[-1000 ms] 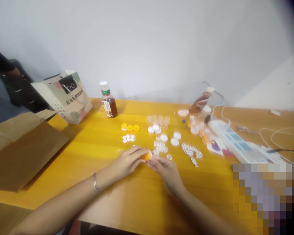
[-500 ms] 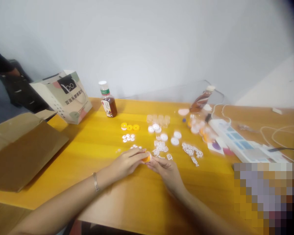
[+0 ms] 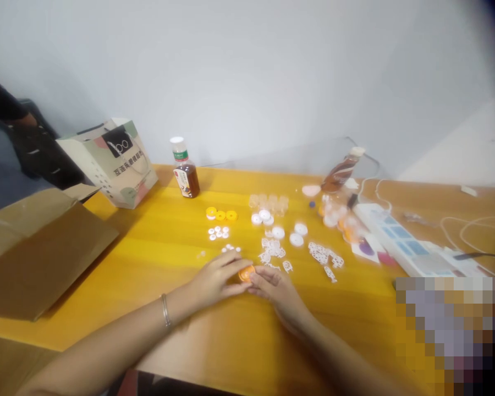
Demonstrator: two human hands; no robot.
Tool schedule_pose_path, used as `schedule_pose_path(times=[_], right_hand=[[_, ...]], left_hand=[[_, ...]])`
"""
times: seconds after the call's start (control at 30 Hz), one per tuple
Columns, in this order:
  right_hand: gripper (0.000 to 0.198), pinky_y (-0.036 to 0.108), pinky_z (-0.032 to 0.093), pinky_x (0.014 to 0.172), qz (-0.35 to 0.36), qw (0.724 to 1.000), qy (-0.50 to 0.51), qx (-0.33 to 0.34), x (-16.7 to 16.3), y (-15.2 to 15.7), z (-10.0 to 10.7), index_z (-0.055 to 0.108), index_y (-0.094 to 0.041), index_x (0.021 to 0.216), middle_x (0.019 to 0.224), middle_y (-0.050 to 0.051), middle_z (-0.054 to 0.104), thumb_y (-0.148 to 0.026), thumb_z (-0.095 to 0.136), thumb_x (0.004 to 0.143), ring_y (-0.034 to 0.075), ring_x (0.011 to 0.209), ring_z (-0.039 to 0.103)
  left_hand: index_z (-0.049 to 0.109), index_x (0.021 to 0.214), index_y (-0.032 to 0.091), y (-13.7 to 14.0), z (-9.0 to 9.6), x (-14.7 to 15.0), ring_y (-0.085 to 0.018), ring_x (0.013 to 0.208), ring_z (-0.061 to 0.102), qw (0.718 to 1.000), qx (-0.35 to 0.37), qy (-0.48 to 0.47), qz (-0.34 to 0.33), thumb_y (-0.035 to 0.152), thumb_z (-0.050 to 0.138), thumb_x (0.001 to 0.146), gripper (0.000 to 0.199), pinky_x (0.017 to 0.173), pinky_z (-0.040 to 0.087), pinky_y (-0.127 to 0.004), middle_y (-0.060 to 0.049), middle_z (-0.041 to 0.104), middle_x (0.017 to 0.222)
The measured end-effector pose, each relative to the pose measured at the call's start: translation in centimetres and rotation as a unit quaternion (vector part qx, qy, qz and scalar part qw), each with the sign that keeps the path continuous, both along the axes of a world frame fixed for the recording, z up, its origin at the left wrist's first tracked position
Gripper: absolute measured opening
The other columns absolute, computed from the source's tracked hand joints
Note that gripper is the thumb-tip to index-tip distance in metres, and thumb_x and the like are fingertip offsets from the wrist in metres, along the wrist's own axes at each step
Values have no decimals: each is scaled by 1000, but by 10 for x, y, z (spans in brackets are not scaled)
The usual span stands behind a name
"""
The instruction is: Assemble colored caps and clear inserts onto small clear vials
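Between my two hands is a small orange round plastic piece, ring-like with a hollow-looking face (image 3: 246, 273). My left hand (image 3: 214, 280) grips its left side between thumb and fingers. From the right, the thumb and fingertips of my right hand (image 3: 279, 290) pinch its edge. Just beyond my left hand lie small white discs (image 3: 218, 232) in a group. Yellow round pieces (image 3: 220, 215) sit farther back. White wheel-shaped discs (image 3: 278, 232) and white openwork plastic pieces (image 3: 272, 251) are past my right hand.
A cardboard box (image 3: 53, 264) and a paper bag (image 3: 126, 165) stand at left, a brown drink bottle (image 3: 187, 179) behind. Transparent cups (image 3: 269, 203) are in back. At right are a tilted bottle (image 3: 340, 173), a bag of parts (image 3: 334, 214) and a power strip (image 3: 400, 236). Someone's arm shows far left.
The orange piece has turned so that its open-looking face shows more toward me. My left thumb has come apart from the fingers, lower on the piece. The view has shifted slightly.
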State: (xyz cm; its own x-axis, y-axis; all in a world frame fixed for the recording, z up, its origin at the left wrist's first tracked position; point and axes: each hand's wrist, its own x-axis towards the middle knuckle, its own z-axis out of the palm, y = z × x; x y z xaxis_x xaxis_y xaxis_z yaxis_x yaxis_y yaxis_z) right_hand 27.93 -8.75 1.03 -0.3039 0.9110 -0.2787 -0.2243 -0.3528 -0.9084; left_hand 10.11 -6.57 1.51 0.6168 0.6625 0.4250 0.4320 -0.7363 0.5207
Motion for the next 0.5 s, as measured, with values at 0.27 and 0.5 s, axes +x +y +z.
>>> schedule_pose_path(times=[0.27, 0.5], right_hand=[[27, 25, 48, 65, 85, 992, -66, 60, 7, 6, 2, 68, -18, 79, 68, 2, 67, -42, 63, 69, 13, 63, 60], [28, 24, 41, 50, 72, 932, -299, 192, 17, 13, 5, 66, -21, 69, 54, -1, 61, -47, 55, 72, 13, 50, 54]], left_hand=[[49, 112, 16, -3, -5, -1, -15, 90, 55, 999, 8, 36, -12, 31, 49, 84, 33, 79, 48, -29, -9, 56, 99], [52, 109, 17, -1, -9, 0, -15, 83, 55, 999, -14, 42, -6, 27, 50, 81, 30, 73, 48, -27, -7, 57, 95]])
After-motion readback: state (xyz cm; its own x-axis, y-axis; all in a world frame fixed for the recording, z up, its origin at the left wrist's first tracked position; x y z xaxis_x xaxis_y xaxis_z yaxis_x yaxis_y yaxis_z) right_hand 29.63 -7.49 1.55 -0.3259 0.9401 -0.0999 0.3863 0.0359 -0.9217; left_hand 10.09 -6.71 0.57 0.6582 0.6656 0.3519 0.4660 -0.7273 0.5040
